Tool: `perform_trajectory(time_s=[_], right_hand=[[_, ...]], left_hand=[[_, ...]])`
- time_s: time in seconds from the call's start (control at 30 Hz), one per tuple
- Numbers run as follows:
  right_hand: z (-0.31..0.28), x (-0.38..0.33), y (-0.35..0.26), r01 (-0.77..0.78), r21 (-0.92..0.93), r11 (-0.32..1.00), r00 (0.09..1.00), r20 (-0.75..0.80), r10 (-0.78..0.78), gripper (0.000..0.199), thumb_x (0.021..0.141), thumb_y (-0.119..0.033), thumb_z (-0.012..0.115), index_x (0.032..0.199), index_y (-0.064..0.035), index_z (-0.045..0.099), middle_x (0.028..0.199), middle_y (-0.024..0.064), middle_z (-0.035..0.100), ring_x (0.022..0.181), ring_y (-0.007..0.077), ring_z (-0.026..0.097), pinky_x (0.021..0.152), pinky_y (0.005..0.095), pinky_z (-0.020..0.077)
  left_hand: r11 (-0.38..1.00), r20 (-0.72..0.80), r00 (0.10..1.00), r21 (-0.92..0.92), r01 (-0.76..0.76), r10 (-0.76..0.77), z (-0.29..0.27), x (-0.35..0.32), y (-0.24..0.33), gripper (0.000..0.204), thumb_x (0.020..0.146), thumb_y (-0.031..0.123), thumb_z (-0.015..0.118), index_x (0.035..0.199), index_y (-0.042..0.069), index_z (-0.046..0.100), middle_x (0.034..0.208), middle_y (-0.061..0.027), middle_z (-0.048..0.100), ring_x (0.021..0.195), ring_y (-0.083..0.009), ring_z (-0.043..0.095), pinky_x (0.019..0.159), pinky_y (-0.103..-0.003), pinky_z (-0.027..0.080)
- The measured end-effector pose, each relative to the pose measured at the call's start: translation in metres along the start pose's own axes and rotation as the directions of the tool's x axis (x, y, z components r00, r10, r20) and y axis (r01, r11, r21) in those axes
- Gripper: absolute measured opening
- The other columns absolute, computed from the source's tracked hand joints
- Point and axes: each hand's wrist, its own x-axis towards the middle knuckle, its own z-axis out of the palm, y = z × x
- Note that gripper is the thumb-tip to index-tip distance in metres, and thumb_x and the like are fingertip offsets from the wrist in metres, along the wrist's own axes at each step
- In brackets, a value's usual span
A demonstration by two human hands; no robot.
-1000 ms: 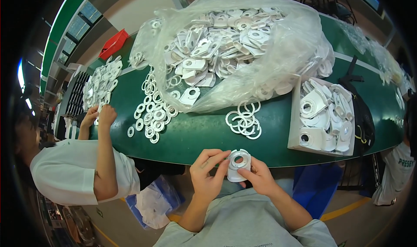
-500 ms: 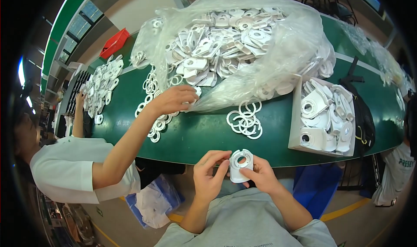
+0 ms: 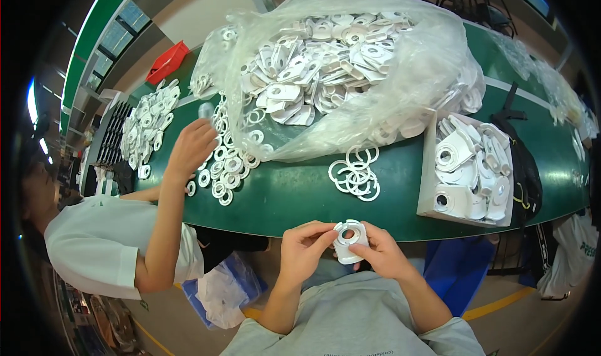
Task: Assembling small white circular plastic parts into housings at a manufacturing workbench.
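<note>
Low in the centre of the frame, both hands are on one small white plastic bracket with a round hole [image 3: 349,240], held just off the near edge of the long green table [image 3: 288,196]. The left hand [image 3: 303,251] pinches its left edge between thumb and fingertips; the right hand [image 3: 383,256] grips its right side, thumb on the face.

Just above the hands, on the table, lies a loose cluster of thin white plastic rings [image 3: 355,175]. To the right sits a shallow grey cardboard tray [image 3: 427,168] packed with more white brackets. Upper centre, a big clear plastic bag [image 3: 350,68] bulges with white parts.

At left, a co-worker in a white shirt [image 3: 94,243] stretches a hand [image 3: 191,148] over a spread of small white ring-shaped pieces [image 3: 228,165]; whether that hand holds anything, I cannot tell. Far upper left, a red plastic tray [image 3: 166,61] sits at the table's end.
</note>
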Motion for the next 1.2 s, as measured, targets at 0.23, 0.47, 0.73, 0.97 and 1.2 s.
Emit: perform_trajectory(time_s=[0.23, 0.47, 0.73, 0.97, 1.2], right_hand=[[0.012, 0.0, -0.01, 0.033, 0.133, 0.991, 0.999, -0.032, -0.029, 0.019, 0.094, -0.007, 0.05, 0.111, 0.0014, 0.051, 0.099, 0.0105, 0.062, 0.082, 0.0142, 0.064, 0.055, 0.0256, 0.055], [0.011, 0.004, -0.014, 0.026, -0.047, 0.999, 0.985, -0.171, -0.034, 0.023, 0.098, -0.019, 0.047, 0.1, 0.0014, 0.058, 0.083, 0.0076, 0.064, 0.067, 0.0122, 0.063, 0.047, 0.0208, 0.0452], [0.008, 0.009, -0.003, 0.186, -0.125, 0.975, 0.971, -0.128, -0.201, 0.023, 0.096, -0.016, 0.051, 0.09, 0.0044, 0.061, 0.076, 0.0059, 0.062, 0.064, 0.0104, 0.059, 0.056, 0.0239, 0.0469], [0.009, 0.009, 0.003, 0.168, -0.08, 0.983, 0.977, -0.117, -0.176, 0.022, 0.094, -0.013, 0.053, 0.085, 0.005, 0.062, 0.072, 0.0054, 0.06, 0.062, 0.009, 0.056, 0.053, 0.0255, 0.0448], [0.012, 0.011, 0.0, 0.107, -0.134, 0.985, 0.986, -0.109, -0.122, 0.028, 0.095, -0.016, 0.051, 0.081, 0.0061, 0.061, 0.075, 0.0097, 0.064, 0.06, 0.0138, 0.063, 0.05, 0.0257, 0.0485]], left_hand=[[0.957, -0.13, 0.979, 0.264, -0.118, 0.156, 0.011, -0.004, 0.003, 0.013, 0.086, -0.005, 0.062, 0.097, -0.009, 0.066, 0.083, -0.0102, 0.066, 0.07, -0.0129, 0.065, 0.059, -0.023, 0.053], [0.939, -0.108, 0.958, 0.255, -0.232, 0.266, 0.015, -0.005, -0.004, 0.014, 0.084, -0.006, 0.063, 0.097, -0.006, 0.067, 0.088, -0.0098, 0.066, 0.073, -0.0129, 0.065, 0.062, -0.023, 0.053], [0.776, 0.096, 0.874, 0.422, -0.47, 0.477, 0.014, 0.007, 0.013, 0.024, 0.073, -0.012, 0.067, 0.093, 0.0, 0.072, 0.091, -0.0096, 0.064, 0.078, -0.0149, 0.062, 0.065, -0.024, 0.05], [0.713, 0.192, 0.858, 0.487, -0.504, 0.476, 0.002, 0.009, 0.018, 0.02, 0.072, -0.008, 0.069, 0.088, 0.003, 0.072, 0.086, -0.0084, 0.065, 0.071, -0.0171, 0.063, 0.062, -0.024, 0.05], [0.884, 0.16, 0.953, 0.361, -0.297, 0.256, -0.004, 0.006, 0.015, 0.014, 0.081, -0.007, 0.064, 0.094, -0.004, 0.068, 0.088, -0.0096, 0.066, 0.074, -0.0137, 0.064, 0.062, -0.023, 0.05]])
